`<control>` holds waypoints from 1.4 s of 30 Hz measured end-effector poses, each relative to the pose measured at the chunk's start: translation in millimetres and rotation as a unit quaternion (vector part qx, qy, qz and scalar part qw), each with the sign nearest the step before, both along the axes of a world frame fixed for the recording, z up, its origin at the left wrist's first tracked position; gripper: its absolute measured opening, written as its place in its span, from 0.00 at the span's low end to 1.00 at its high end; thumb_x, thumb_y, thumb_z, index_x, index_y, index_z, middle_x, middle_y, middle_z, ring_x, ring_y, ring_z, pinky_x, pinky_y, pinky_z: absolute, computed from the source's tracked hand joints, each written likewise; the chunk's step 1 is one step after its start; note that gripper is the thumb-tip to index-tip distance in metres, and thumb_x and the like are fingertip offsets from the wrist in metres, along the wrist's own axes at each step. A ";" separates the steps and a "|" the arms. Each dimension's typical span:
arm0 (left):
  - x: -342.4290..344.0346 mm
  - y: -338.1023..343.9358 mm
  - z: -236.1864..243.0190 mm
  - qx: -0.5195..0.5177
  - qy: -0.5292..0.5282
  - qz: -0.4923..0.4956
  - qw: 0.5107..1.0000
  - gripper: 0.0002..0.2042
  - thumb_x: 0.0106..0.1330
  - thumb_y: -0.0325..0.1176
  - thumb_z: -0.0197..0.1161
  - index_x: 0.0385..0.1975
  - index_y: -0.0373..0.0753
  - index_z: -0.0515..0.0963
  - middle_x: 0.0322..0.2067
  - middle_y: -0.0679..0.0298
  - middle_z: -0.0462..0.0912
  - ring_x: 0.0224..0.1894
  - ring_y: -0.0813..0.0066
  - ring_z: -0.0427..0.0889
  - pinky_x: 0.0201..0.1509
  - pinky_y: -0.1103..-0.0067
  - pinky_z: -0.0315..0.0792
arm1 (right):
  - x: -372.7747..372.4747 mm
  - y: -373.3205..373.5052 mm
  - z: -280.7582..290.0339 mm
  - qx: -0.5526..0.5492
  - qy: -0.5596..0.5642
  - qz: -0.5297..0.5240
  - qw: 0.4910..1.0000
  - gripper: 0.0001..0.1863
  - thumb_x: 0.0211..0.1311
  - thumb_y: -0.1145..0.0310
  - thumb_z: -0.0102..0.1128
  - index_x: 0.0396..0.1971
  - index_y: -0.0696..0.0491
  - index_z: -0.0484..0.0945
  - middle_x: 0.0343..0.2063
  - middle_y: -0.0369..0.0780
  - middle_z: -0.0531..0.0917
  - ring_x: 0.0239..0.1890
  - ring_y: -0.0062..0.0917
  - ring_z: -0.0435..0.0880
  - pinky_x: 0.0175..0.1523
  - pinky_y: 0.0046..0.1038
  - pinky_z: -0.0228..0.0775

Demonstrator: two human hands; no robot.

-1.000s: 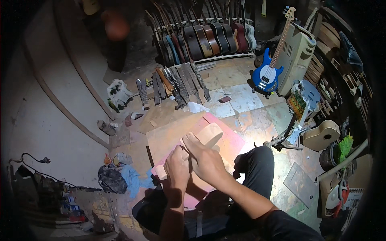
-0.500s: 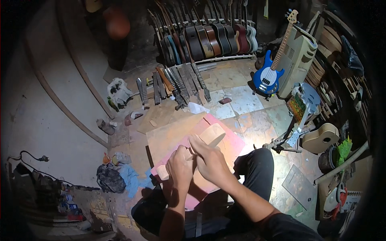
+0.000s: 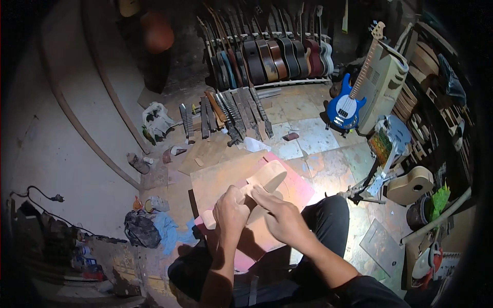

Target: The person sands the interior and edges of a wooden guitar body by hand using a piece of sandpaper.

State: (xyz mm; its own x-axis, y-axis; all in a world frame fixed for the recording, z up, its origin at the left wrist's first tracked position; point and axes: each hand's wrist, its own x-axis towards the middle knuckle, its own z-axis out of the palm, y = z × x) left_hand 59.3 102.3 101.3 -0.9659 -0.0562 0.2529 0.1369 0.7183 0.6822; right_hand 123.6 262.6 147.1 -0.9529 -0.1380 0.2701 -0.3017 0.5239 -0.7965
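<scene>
A pale, bare wooden piece (image 3: 270, 175) with a rounded end is held over my lap, slanting from lower left to upper right. My left hand (image 3: 231, 211) is closed around its middle, and a blunt end sticks out to the left of that hand. On its right side my right hand (image 3: 283, 218) grips the piece, fingers together and thumb against the wood. Whatever may lie under the right fingers is hidden. Below both hands lies a board with pink edges (image 3: 298, 186), dusty on top, resting across my legs.
Several guitar necks (image 3: 226, 115) lie on the tiled floor ahead, before a rack of guitars (image 3: 280, 60). A blue bass guitar (image 3: 345, 105) stands at the right. A small guitar body (image 3: 409, 186) is further right; a black bag (image 3: 141, 228) and blue cloth (image 3: 165, 226) lie left.
My right hand has slid back along the wooden piece, toward me and to the right, baring more of its rounded end. The left hand keeps its hold. The whole view has shifted slightly.
</scene>
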 end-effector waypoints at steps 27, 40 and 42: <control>1.8 96.5 -4.0 -0.025 0.081 -0.063 0.994 0.06 0.71 0.30 0.62 0.40 0.34 0.75 0.31 0.45 0.84 0.40 0.39 0.86 0.44 0.50 0.74 | -39.0 55.2 4.4 0.206 -0.023 -0.125 0.970 0.37 0.61 0.80 0.59 0.74 0.51 0.72 0.71 0.49 0.76 0.59 0.46 0.87 0.54 0.42 0.86; -0.8 92.0 -2.5 -0.065 0.026 -0.025 0.997 0.04 0.67 0.26 0.59 0.38 0.34 0.74 0.29 0.49 0.82 0.40 0.47 0.84 0.45 0.56 0.74 | 5.5 30.1 2.7 0.161 0.066 -0.126 0.977 0.29 0.65 0.76 0.55 0.68 0.52 0.75 0.57 0.53 0.85 0.47 0.56 0.87 0.47 0.52 0.83; 2.2 95.6 -1.5 -0.060 0.063 -0.055 0.995 0.05 0.69 0.28 0.61 0.38 0.35 0.74 0.29 0.49 0.83 0.40 0.47 0.85 0.46 0.57 0.75 | -25.6 50.5 -8.9 0.199 0.034 -0.133 0.970 0.33 0.63 0.78 0.58 0.71 0.52 0.73 0.66 0.49 0.79 0.49 0.52 0.88 0.48 0.48 0.85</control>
State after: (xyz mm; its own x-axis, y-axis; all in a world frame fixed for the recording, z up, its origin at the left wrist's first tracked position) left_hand 61.5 198.0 99.8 -0.9244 0.0869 0.3715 0.2990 0.7698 0.5639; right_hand 98.0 313.1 138.2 -0.9510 0.0038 0.3091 -0.1582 0.8530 -0.4973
